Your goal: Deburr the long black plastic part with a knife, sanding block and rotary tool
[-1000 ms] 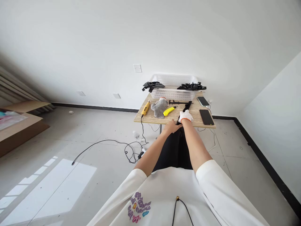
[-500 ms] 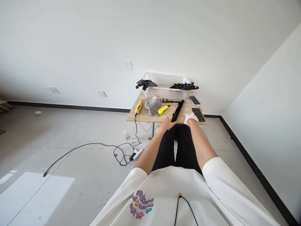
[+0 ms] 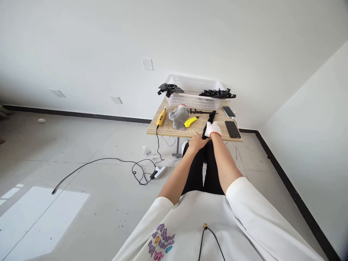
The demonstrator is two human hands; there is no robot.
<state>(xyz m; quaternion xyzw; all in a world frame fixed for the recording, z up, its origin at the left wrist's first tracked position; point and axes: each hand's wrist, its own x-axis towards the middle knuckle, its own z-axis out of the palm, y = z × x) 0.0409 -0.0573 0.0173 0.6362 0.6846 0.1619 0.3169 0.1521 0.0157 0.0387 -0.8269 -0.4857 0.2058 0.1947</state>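
Observation:
A long, narrow black plastic part point(image 3: 211, 116) lies slantwise near the front edge of the wooden table. My left hand point(image 3: 197, 142), bare, is closed on its near end at the table edge. My right hand point(image 3: 213, 129), in a white knit glove with an orange cuff, is closed over the part's middle; the glove hides that stretch of it. Left of the part is a yellow utility knife point(image 3: 191, 121), beside a grey cloth point(image 3: 178, 119). Black calipers point(image 3: 199, 112) lie behind the knife.
A white plastic basket point(image 3: 194, 100) at the back carries black parts point(image 3: 217, 93) on its right and more on its left. A yellow corded rotary tool point(image 3: 161, 118) lies at left, two phones point(image 3: 232, 129) at right. A power strip point(image 3: 160, 172) and cables are on the floor.
My right hand has moved left from beside the dark phone onto the black plastic part. My left hand stays at the part's near end. The view has shifted slightly.

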